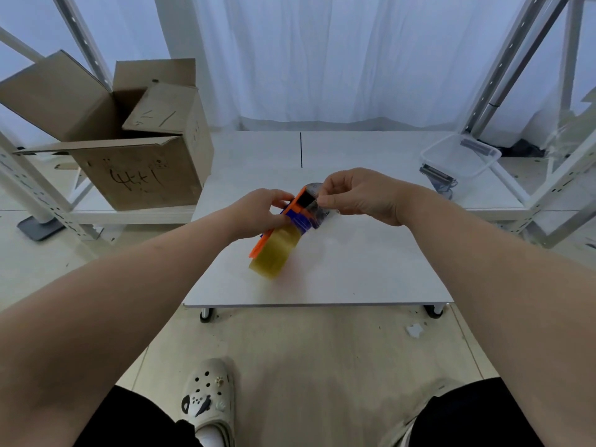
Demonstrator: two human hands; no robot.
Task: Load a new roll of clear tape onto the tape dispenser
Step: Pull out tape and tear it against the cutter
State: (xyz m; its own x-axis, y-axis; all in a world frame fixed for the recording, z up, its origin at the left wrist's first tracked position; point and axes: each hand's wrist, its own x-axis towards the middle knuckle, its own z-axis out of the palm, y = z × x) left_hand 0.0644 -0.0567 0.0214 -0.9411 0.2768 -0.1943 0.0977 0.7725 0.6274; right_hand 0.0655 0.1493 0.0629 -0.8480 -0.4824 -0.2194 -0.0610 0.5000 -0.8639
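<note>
An orange and blue tape dispenser (298, 209) is held above the low white table (354, 269). A yellowish clear tape roll (274, 250) sits on the dispenser's near end. My left hand (258, 211) grips the dispenser's left side. My right hand (358, 196) pinches the loose end of the clear tape (317, 214), which lies stretched over the dispenser's front by the black roller.
An open cardboard box (129, 146) stands at the back left on a white shelf. A clear plastic bin (461, 156) lies at the back right. White metal racks flank both sides. My foot in a white clog (206, 398) is on the floor below.
</note>
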